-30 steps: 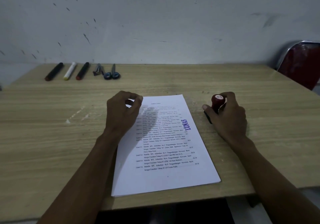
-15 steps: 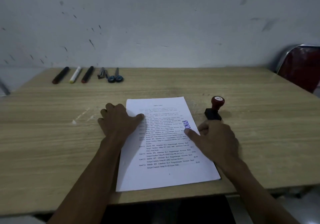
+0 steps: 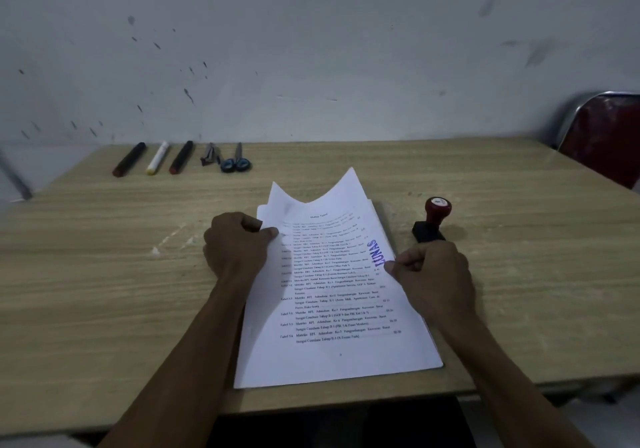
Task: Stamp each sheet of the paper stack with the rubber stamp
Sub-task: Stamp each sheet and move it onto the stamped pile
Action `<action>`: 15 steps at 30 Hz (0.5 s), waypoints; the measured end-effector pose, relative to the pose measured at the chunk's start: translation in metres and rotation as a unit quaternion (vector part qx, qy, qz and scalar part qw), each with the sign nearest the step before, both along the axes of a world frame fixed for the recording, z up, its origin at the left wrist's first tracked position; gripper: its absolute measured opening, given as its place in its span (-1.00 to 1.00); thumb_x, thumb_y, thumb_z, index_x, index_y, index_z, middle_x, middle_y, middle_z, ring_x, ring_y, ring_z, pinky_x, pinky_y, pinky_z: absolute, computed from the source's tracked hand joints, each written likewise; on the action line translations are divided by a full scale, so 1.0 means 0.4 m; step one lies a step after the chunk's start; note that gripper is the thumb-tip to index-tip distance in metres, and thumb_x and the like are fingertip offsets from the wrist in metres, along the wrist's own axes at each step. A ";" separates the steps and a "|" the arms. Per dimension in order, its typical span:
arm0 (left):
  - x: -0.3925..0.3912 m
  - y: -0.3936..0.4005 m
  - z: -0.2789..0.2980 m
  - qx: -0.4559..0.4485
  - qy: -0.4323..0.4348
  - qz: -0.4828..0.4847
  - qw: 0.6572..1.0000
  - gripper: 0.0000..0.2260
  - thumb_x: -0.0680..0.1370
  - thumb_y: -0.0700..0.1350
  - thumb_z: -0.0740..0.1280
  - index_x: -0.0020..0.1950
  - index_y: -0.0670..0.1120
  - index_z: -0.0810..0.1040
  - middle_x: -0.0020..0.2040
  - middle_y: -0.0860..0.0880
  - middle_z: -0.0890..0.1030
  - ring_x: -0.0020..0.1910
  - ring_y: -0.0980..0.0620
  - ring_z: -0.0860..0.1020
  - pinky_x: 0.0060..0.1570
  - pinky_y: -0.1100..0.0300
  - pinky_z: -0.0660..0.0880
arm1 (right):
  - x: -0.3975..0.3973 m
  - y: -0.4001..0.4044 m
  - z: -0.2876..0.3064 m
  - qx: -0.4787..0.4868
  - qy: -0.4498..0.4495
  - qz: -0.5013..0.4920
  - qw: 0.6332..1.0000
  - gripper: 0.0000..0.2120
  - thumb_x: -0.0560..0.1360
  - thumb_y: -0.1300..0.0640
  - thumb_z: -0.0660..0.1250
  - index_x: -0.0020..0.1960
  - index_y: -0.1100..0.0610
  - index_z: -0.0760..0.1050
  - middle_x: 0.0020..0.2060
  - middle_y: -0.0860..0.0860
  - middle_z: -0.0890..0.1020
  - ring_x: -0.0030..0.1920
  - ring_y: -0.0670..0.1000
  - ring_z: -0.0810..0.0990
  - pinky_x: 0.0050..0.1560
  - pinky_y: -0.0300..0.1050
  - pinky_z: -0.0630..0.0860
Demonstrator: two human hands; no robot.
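Matt pale wood-grain table (image 3: pixel 104 274); thin white paper sheets (image 3: pixel 332 361), smooth and curling; stamp (image 3: pixel 431 220) with glossy red knob and matt black base; chair (image 3: pixel 602 136) with shiny metal frame, glossy red upholstery.

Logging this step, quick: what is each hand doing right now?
Left hand: pinches the top sheet's left edge.
Right hand: pinches the same sheet's right edge; the rubber stamp stands free.

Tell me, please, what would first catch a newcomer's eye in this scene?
The printed top sheet, bowed up off the paper stack at mid-table, pinched by the left hand and right hand. Its purple LUNAS stamp mark stands out, as does the red-handled rubber stamp just right.
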State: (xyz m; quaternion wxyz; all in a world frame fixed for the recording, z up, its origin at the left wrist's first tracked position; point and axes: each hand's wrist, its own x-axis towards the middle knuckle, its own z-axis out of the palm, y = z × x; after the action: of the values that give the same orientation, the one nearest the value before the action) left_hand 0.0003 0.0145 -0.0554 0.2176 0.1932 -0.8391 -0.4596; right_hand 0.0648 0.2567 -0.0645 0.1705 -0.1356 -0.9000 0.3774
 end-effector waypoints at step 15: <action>0.016 0.020 0.001 0.011 0.050 0.028 0.998 -0.76 0.30 -0.04 0.58 -0.08 -0.04 0.70 -0.21 -0.03 0.70 -0.17 -0.03 0.64 -0.16 0.15 0.51 | 0.027 -0.018 0.018 0.050 0.086 -0.031 0.995 -0.90 0.37 0.09 0.57 -0.14 0.05 0.70 -0.27 -0.05 0.70 -0.29 -0.04 0.63 -0.28 -0.16 0.51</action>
State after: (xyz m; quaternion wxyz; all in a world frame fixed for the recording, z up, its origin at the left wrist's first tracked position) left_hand 0.0069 0.0226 -0.0549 0.2701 0.1957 -0.8162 -0.4718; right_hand 0.0758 0.2497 -0.0572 0.2654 -0.1216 -0.8951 0.3371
